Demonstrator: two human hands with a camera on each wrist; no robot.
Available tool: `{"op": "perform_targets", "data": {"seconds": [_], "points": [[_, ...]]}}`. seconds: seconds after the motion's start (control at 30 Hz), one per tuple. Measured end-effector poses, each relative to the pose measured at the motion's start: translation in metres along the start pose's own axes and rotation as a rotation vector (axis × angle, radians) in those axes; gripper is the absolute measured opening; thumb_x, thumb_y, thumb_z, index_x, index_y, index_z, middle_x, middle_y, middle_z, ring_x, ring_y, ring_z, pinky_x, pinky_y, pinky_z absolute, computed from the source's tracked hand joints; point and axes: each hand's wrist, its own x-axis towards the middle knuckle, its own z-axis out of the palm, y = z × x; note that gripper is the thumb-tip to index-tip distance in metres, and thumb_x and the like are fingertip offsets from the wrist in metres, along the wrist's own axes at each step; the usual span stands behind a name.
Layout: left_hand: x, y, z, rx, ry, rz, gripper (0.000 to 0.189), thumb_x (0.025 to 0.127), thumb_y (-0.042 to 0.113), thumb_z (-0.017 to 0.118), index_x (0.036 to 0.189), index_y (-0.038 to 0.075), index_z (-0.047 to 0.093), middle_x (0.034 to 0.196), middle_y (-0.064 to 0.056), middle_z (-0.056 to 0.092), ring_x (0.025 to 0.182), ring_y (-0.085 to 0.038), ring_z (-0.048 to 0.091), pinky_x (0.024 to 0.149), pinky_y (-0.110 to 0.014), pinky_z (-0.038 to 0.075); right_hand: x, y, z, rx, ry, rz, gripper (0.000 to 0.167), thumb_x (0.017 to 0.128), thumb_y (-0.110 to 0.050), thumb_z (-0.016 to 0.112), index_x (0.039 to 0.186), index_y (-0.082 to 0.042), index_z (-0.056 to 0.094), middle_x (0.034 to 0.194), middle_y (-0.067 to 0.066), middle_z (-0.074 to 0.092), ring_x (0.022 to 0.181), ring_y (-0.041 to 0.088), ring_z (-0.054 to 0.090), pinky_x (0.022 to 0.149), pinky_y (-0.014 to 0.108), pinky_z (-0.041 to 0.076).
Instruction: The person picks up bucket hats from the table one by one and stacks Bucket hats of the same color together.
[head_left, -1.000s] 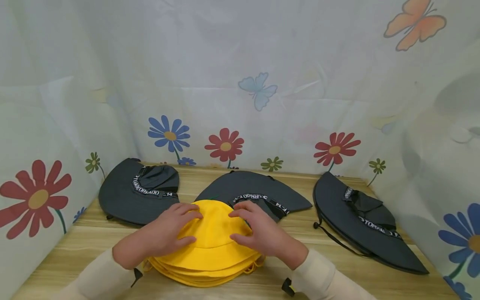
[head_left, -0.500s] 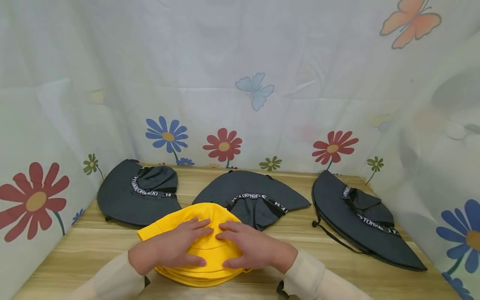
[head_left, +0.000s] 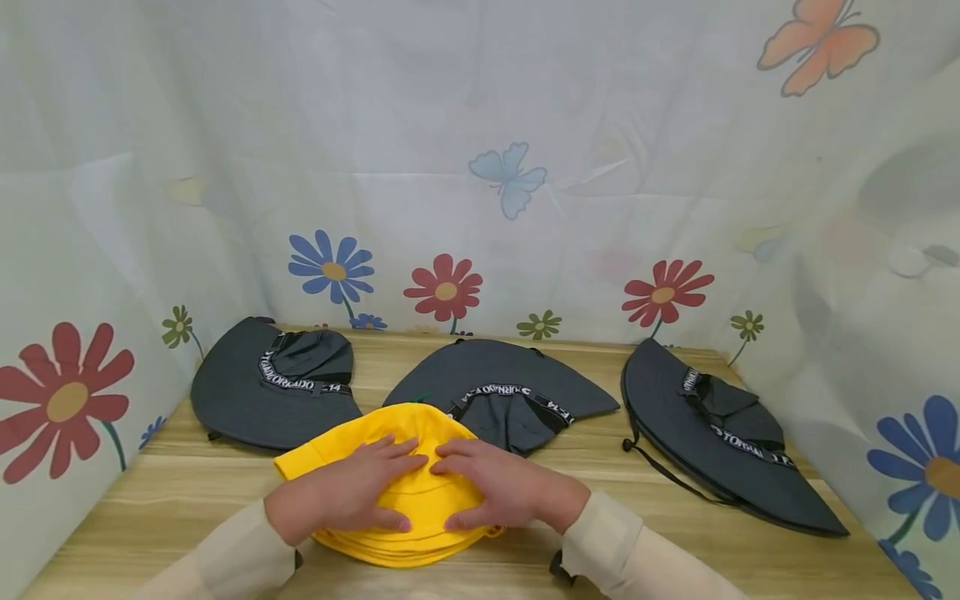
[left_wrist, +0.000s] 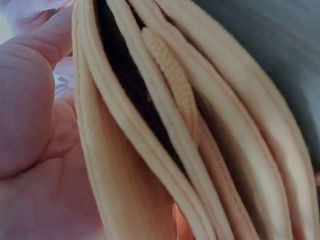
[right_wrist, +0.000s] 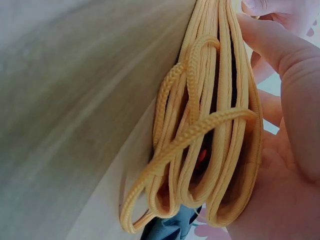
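A stack of yellow bucket hats [head_left: 427, 504] lies on the wooden table near its front, the layered brims facing me. My left hand [head_left: 348, 492] presses on the left side of the top hat, thumb on the front of the brim and fingers spread over the crown. From the right, my right hand [head_left: 502, 492] rests on the same hat in a mirrored way. The fingertips of the two hands are close but apart. In the left wrist view several brim edges [left_wrist: 235, 110] fan beside the palm. A looped yellow cord [right_wrist: 200, 132] hangs from the brims in the right wrist view.
Three dark grey sun hats lie folded behind: one at left [head_left: 255, 392], one in the middle [head_left: 487, 367] just behind the yellow stack, and one at right [head_left: 697, 442] with a chin cord [head_left: 675, 479]. A flower-printed curtain [head_left: 480, 100] encloses the back and sides.
Both hands have moved inward and slightly down over the yellow hats, coming closer together. The top hat's left side now sticks out past the left hand. In the last half second little changes.
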Motion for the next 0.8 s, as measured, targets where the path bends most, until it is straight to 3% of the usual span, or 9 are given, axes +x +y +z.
{"op": "perform_targets", "data": {"seconds": [0.17, 0.27, 0.4, 0.5, 0.63, 0.8], "points": [[0.003, -0.003, 0.000, -0.008, 0.003, -0.001, 0.079, 0.087, 0.050, 0.078, 0.153, 0.020, 0.048, 0.167, -0.006, 0.034, 0.156, -0.042, 0.023, 0.124, -0.066, 0.020, 0.002, 0.004, 0.000, 0.028, 0.018, 0.003, 0.065, 0.093, -0.056, 0.069, 0.146, -0.020, 0.056, 0.158, -0.001, 0.046, 0.146, 0.021, 0.043, 0.122, 0.043, 0.037], [0.004, -0.005, 0.001, -0.015, 0.005, -0.002, 0.078, 0.087, 0.050, 0.078, 0.153, 0.020, 0.049, 0.167, -0.007, 0.034, 0.156, -0.043, 0.024, 0.123, -0.066, 0.021, -0.002, 0.008, -0.003, 0.097, 0.052, -0.020, 0.059, 0.095, -0.049, 0.069, 0.143, -0.018, 0.059, 0.158, 0.001, 0.048, 0.146, 0.021, 0.043, 0.122, 0.044, 0.037], [0.005, -0.006, 0.003, -0.023, 0.003, -0.005, 0.079, 0.086, 0.050, 0.079, 0.153, 0.020, 0.049, 0.167, -0.008, 0.034, 0.155, -0.043, 0.024, 0.123, -0.065, 0.023, -0.014, 0.024, -0.011, 0.196, 0.171, -0.060, 0.046, 0.098, -0.038, 0.069, 0.137, -0.014, 0.063, 0.154, 0.004, 0.053, 0.143, 0.024, 0.049, 0.118, 0.047, 0.041], [0.005, -0.006, 0.004, -0.036, 0.005, -0.008, 0.079, 0.086, 0.049, 0.079, 0.153, 0.021, 0.048, 0.167, -0.007, 0.034, 0.156, -0.043, 0.024, 0.123, -0.064, 0.024, -0.031, 0.044, -0.021, 0.202, 0.284, -0.052, 0.040, 0.098, -0.035, 0.070, 0.131, -0.013, 0.067, 0.149, 0.008, 0.057, 0.137, 0.027, 0.054, 0.113, 0.051, 0.045], [0.003, -0.006, 0.006, -0.044, 0.013, -0.007, 0.079, 0.086, 0.047, 0.080, 0.153, 0.020, 0.048, 0.167, -0.007, 0.034, 0.156, -0.042, 0.025, 0.123, -0.064, 0.024, -0.062, 0.078, -0.037, 0.151, 0.380, 0.082, 0.039, 0.097, -0.034, 0.072, 0.128, -0.010, 0.068, 0.144, 0.014, 0.060, 0.132, 0.034, 0.057, 0.106, 0.056, 0.050], [0.003, -0.005, 0.006, -0.044, 0.022, -0.003, 0.080, 0.085, 0.047, 0.081, 0.153, 0.020, 0.048, 0.167, -0.007, 0.034, 0.155, -0.042, 0.025, 0.122, -0.064, 0.026, -0.114, 0.125, -0.058, 0.058, 0.408, 0.392, 0.046, 0.097, -0.031, 0.072, 0.134, -0.004, 0.064, 0.141, 0.020, 0.059, 0.130, 0.043, 0.056, 0.103, 0.060, 0.049]]}}
